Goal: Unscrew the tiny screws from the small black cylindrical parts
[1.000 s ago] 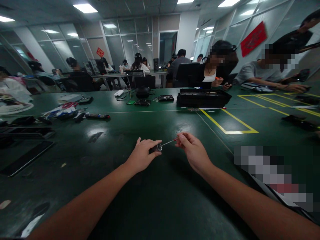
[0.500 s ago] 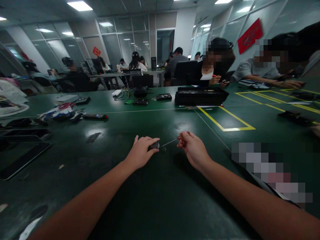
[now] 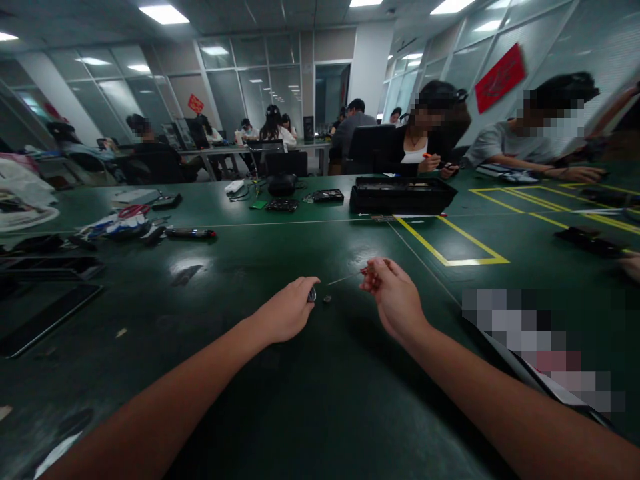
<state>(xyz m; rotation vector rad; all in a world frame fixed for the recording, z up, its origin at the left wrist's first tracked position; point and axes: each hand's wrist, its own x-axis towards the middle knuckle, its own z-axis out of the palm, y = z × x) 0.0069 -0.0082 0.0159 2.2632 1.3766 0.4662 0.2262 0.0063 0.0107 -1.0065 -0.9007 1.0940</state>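
My left hand [image 3: 289, 308] is closed round a small dark round object [image 3: 312, 294], whose shiny end shows between thumb and fingertips. My right hand [image 3: 393, 293] pinches the reddish handle of a thin metal rod [image 3: 345, 278]. The rod points left toward my left hand, its tip a little apart from the round object. Just below the tip, a tiny piece [image 3: 327, 299] lies on the green table [image 3: 280, 413] between my hands.
A long black tray [image 3: 404, 197] stands beyond my hands, beside small electronic parts [image 3: 281, 205]. A pen-like tool [image 3: 191, 233] and a dark flat panel [image 3: 50, 321] lie left. A blurred flat item [image 3: 540, 353] is at right. Several people sit around.
My right hand has drawn slightly right, taking the rod's tip away from the round object. My left hand has turned a little, and the tiny piece shows more clearly.
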